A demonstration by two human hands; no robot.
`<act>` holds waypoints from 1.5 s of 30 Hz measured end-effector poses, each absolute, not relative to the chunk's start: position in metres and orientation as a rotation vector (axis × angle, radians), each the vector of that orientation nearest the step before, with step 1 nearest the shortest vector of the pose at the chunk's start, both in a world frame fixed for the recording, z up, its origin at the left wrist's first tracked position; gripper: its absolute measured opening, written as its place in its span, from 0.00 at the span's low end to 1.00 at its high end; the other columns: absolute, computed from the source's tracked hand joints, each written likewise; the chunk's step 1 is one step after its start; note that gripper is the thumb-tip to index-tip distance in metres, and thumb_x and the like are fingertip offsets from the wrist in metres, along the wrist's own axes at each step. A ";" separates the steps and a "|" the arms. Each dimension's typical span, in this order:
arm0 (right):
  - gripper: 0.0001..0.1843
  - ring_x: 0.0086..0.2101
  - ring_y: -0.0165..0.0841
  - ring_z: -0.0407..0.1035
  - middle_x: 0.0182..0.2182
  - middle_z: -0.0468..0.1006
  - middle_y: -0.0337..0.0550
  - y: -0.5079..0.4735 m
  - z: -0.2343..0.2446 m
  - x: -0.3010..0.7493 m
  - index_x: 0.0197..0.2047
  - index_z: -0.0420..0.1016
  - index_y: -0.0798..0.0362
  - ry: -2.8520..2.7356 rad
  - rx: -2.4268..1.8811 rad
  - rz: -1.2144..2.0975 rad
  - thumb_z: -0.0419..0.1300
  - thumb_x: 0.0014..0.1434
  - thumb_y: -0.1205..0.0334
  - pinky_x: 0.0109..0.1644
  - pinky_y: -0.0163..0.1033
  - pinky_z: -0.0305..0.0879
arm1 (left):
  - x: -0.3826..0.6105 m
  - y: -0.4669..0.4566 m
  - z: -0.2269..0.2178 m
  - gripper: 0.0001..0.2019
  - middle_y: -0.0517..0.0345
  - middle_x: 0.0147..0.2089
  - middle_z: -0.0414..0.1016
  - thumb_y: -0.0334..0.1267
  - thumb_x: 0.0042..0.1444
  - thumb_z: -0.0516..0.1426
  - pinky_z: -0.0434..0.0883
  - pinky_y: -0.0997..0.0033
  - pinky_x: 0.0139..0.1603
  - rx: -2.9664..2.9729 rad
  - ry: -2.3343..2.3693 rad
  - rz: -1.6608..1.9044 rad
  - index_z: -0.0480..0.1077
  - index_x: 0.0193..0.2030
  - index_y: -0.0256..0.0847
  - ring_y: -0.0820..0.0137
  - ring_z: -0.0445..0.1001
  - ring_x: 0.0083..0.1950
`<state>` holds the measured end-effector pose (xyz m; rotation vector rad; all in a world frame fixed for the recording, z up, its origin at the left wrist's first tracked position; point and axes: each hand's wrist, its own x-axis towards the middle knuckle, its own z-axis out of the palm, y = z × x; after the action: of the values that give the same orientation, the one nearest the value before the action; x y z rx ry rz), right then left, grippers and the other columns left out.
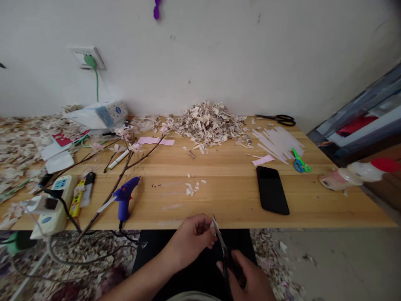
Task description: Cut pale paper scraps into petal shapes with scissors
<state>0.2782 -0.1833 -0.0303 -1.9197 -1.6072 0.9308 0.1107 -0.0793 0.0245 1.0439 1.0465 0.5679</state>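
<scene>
My left hand (192,240) is closed in a pinch on a small pale scrap of paper (214,225), held just below the front edge of the wooden table (225,196). My right hand (249,278) grips dark scissors (223,246), whose blades point up to the scrap. Both hands hover over my dark lap. A few small pale clippings (191,188) lie on the table straight ahead of my hands.
A blue glue gun (124,200) and a bare branch with pink blossoms (125,167) lie at left, beside a power strip (56,200). A heap of paper shavings (208,121) sits at the back. A black phone (272,190), small blue-green scissors (300,162), black scissors (278,119), white strips (277,142) and a glue bottle (357,173) lie right.
</scene>
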 end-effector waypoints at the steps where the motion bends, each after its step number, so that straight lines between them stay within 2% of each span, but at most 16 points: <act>1: 0.21 0.30 0.37 0.74 0.29 0.80 0.45 -0.183 -0.030 0.278 0.34 0.73 0.49 -1.603 -1.914 0.923 0.51 0.62 0.41 0.31 0.35 0.64 | 0.112 -0.080 0.023 0.23 0.59 0.29 0.71 0.60 0.50 0.59 0.69 0.70 0.33 1.016 1.046 0.580 0.68 0.33 0.38 0.73 0.69 0.29; 5: 0.21 0.30 0.38 0.75 0.28 0.79 0.45 -0.182 -0.028 0.279 0.34 0.74 0.49 -1.605 -1.911 0.917 0.52 0.62 0.41 0.31 0.36 0.64 | 0.114 -0.082 0.020 0.24 0.59 0.27 0.71 0.62 0.50 0.59 0.68 0.71 0.31 0.965 1.073 0.594 0.67 0.31 0.39 0.74 0.68 0.26; 9: 0.22 0.31 0.39 0.75 0.30 0.80 0.46 -0.183 -0.026 0.281 0.34 0.73 0.49 -1.614 -1.913 0.906 0.52 0.61 0.39 0.34 0.37 0.66 | 0.111 -0.081 0.024 0.20 0.61 0.26 0.71 0.56 0.50 0.61 0.67 0.72 0.29 0.994 1.082 0.552 0.69 0.30 0.38 0.75 0.67 0.25; 18: 0.19 0.32 0.38 0.75 0.31 0.80 0.46 -0.184 -0.024 0.283 0.36 0.74 0.49 -1.643 -1.933 0.932 0.53 0.61 0.43 0.35 0.36 0.66 | 0.102 -0.070 0.037 0.10 0.62 0.26 0.71 0.44 0.51 0.58 0.67 0.72 0.29 1.098 1.071 0.414 0.71 0.31 0.38 0.74 0.68 0.26; 22: 0.17 0.33 0.39 0.75 0.31 0.80 0.47 -0.184 -0.023 0.283 0.36 0.74 0.49 -1.659 -1.925 0.929 0.54 0.60 0.45 0.36 0.37 0.67 | 0.098 -0.068 0.038 0.09 0.63 0.25 0.71 0.42 0.51 0.59 0.67 0.73 0.29 1.117 1.050 0.392 0.71 0.31 0.39 0.74 0.68 0.27; 26: 0.16 0.35 0.39 0.76 0.34 0.81 0.48 -0.184 -0.024 0.283 0.39 0.76 0.50 -1.611 -1.913 0.931 0.54 0.59 0.49 0.38 0.38 0.67 | 0.098 -0.067 0.036 0.11 0.62 0.26 0.72 0.45 0.51 0.62 0.67 0.73 0.29 1.081 1.040 0.413 0.72 0.31 0.38 0.74 0.68 0.27; 31: 0.17 0.34 0.39 0.76 0.34 0.82 0.48 -0.184 -0.032 0.279 0.39 0.75 0.50 -1.527 -1.908 0.980 0.54 0.61 0.47 0.36 0.37 0.68 | 0.107 -0.076 0.028 0.26 0.58 0.29 0.74 0.61 0.46 0.64 0.70 0.71 0.33 0.910 1.000 0.521 0.72 0.35 0.36 0.74 0.70 0.28; 33: 0.17 0.34 0.39 0.77 0.35 0.82 0.48 -0.186 -0.036 0.276 0.40 0.76 0.50 -1.515 -1.908 0.984 0.54 0.61 0.48 0.36 0.37 0.68 | 0.112 -0.082 0.024 0.28 0.57 0.29 0.74 0.63 0.45 0.64 0.70 0.71 0.33 0.844 1.017 0.580 0.71 0.33 0.36 0.75 0.70 0.27; 38: 0.17 0.35 0.40 0.77 0.35 0.82 0.48 -0.187 -0.037 0.274 0.40 0.76 0.50 -1.514 -1.920 0.943 0.54 0.60 0.48 0.36 0.37 0.68 | 0.117 -0.087 0.017 0.28 0.58 0.27 0.73 0.64 0.43 0.65 0.69 0.72 0.30 0.775 1.059 0.640 0.70 0.30 0.37 0.75 0.70 0.25; 45: 0.18 0.40 0.42 0.78 0.39 0.83 0.51 -0.185 -0.030 0.277 0.43 0.76 0.51 -1.558 -1.973 0.876 0.54 0.59 0.50 0.43 0.40 0.70 | 0.114 -0.082 0.020 0.25 0.62 0.23 0.71 0.60 0.43 0.66 0.66 0.74 0.25 0.842 1.093 0.596 0.69 0.28 0.38 0.77 0.66 0.23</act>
<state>0.2770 -0.1846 -0.0296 -1.9725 -1.5584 0.8760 0.1136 -0.0818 0.0199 0.8423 1.0926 0.5958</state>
